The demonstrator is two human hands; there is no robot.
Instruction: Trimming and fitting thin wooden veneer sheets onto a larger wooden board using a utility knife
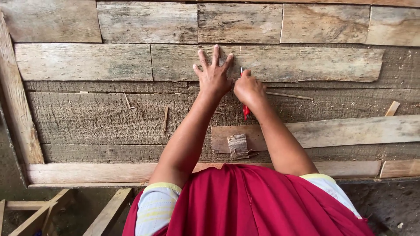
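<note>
Spanning everything: weathered plank surface (87,118).

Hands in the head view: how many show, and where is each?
2. The left hand lies flat, fingers spread, on a weathered plank. The right hand, just beside it, grips a red pencil against the boards. None seem hidden.
</note>
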